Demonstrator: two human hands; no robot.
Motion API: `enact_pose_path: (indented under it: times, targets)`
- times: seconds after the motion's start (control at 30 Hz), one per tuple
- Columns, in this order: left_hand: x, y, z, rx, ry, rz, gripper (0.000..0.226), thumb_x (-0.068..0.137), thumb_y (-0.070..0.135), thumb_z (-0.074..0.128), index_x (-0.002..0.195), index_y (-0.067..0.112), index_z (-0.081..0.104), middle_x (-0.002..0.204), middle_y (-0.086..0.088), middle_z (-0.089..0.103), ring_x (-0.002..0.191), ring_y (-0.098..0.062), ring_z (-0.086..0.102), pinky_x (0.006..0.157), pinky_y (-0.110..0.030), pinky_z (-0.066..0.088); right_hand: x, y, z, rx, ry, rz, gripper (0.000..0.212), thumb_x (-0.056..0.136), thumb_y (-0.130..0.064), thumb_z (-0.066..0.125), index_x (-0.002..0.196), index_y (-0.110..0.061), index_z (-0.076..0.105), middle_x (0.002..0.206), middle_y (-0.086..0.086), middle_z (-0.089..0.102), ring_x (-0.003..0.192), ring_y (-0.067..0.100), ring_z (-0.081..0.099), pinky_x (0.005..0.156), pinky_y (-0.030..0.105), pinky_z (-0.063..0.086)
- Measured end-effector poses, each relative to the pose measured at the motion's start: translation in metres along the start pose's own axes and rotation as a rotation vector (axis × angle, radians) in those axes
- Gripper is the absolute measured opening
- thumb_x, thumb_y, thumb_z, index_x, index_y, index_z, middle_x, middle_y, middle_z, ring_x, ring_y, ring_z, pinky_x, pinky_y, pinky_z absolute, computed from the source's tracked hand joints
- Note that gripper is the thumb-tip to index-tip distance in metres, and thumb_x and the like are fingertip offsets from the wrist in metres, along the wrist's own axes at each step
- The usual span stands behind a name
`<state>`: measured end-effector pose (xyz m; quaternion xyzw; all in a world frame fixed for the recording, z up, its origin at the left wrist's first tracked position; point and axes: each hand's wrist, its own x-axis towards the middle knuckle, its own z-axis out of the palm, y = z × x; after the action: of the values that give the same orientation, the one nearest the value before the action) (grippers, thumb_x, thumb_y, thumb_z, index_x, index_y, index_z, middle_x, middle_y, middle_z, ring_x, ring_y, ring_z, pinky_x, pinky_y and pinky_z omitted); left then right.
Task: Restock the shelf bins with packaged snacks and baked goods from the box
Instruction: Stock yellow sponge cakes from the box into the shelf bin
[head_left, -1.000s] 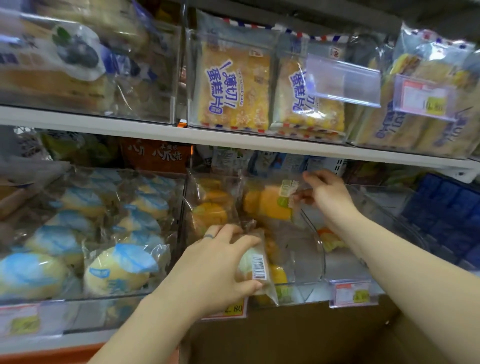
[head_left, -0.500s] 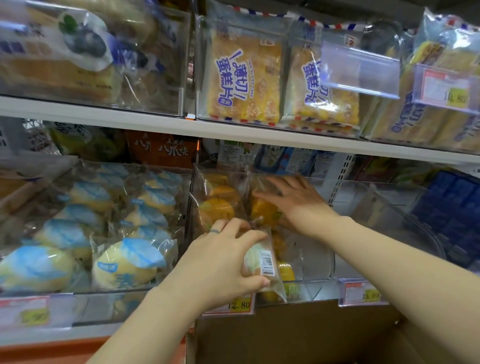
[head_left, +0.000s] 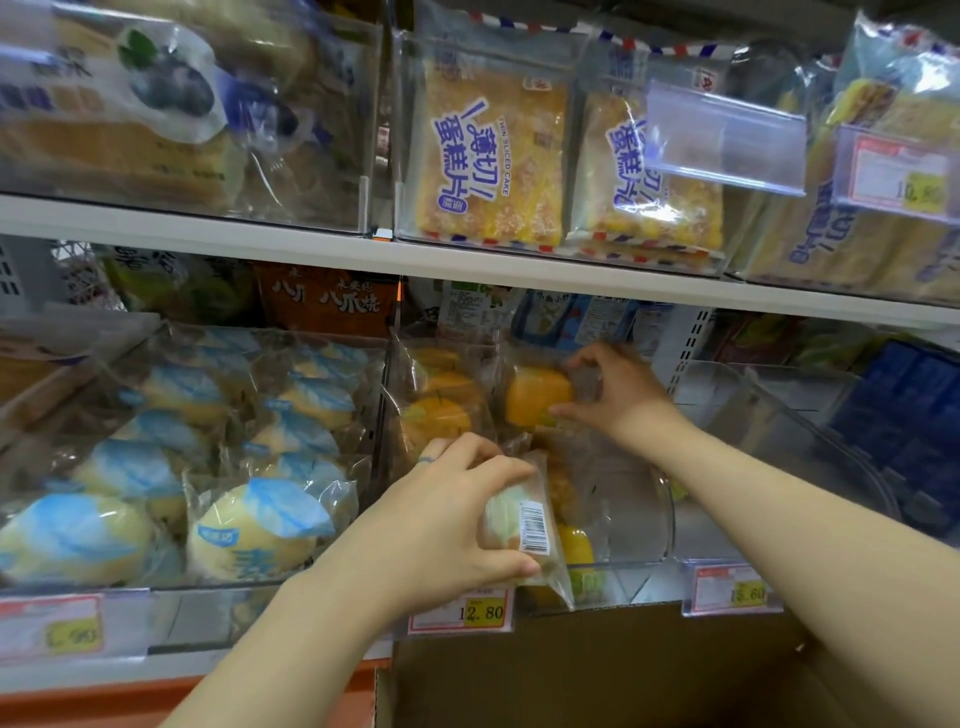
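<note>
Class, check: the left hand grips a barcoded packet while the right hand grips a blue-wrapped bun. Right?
No. In the head view the right hand grips an orange cake packet instead; the left hand does grip the barcoded packet.

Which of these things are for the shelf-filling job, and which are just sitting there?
For the job:
left hand, gripping the barcode packet
right hand, gripping the orange bun packet
clear bin that both hands reach into
cardboard box below the shelf

Just sitting there:
blue-and-white buns
sliced cake packs
price tag
</note>
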<state>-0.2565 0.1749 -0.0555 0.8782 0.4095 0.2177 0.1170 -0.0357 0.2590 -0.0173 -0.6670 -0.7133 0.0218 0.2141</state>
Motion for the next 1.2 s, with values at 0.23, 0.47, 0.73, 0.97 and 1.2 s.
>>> enact_pose_path:
  times: [0.23,0.47,0.73,0.97,1.2]
  targets:
    - [-0.004,-0.004,-0.003,0.014,0.011,-0.004,0.074,0.078,0.061,0.063,0.142,0.048,0.028,0.134,0.024,0.027,0.124,0.002,0.019,0.105,-0.019,0.027,0.001,-0.002,0.003,-0.281,-0.102,-0.021,0.059,0.079,-0.049,0.069,0.13,-0.03,0.046,0.143,0.002,0.037,0.132,0.027,0.034,0.112,0.042,0.026]
    - [-0.004,-0.002,-0.003,0.032,0.007,-0.01,0.074,0.078,0.061,0.063,0.142,0.047,0.028,0.135,0.023,0.027,0.125,0.0,0.019,0.107,-0.022,0.031,-0.004,-0.004,0.014,-0.395,-0.216,-0.251,0.074,0.09,-0.036,0.06,0.149,-0.038,0.015,0.158,-0.004,0.019,0.144,0.024,0.017,0.118,0.046,0.015]
    - [-0.006,-0.006,-0.005,0.013,0.0,-0.023,0.074,0.077,0.062,0.062,0.142,0.048,0.028,0.134,0.024,0.026,0.125,0.002,0.018,0.106,-0.021,0.03,0.004,0.001,0.022,-0.463,-0.307,-0.301,0.073,0.095,-0.015,0.053,0.15,-0.041,0.011,0.159,-0.005,0.016,0.144,0.023,0.021,0.118,0.041,0.017]
    - [-0.003,0.0,-0.002,-0.054,0.083,-0.028,0.095,0.076,0.058,0.067,0.144,0.054,0.001,0.138,0.026,0.027,0.13,0.004,0.018,0.108,-0.018,0.025,-0.021,0.011,-0.007,-0.104,-0.06,-0.268,0.063,0.093,-0.034,0.057,0.147,-0.037,0.024,0.15,-0.007,0.034,0.14,0.017,0.03,0.115,0.033,0.021]
    - [0.0,0.018,-0.005,-0.506,0.207,-0.157,0.089,0.059,0.068,0.068,0.131,0.06,0.015,0.12,0.033,0.041,0.114,0.012,0.044,0.093,-0.013,0.039,-0.087,0.002,-0.033,0.001,-0.218,-0.522,0.081,0.086,-0.02,0.066,0.136,-0.057,0.015,0.145,-0.029,0.019,0.137,-0.014,0.012,0.108,0.002,0.009]
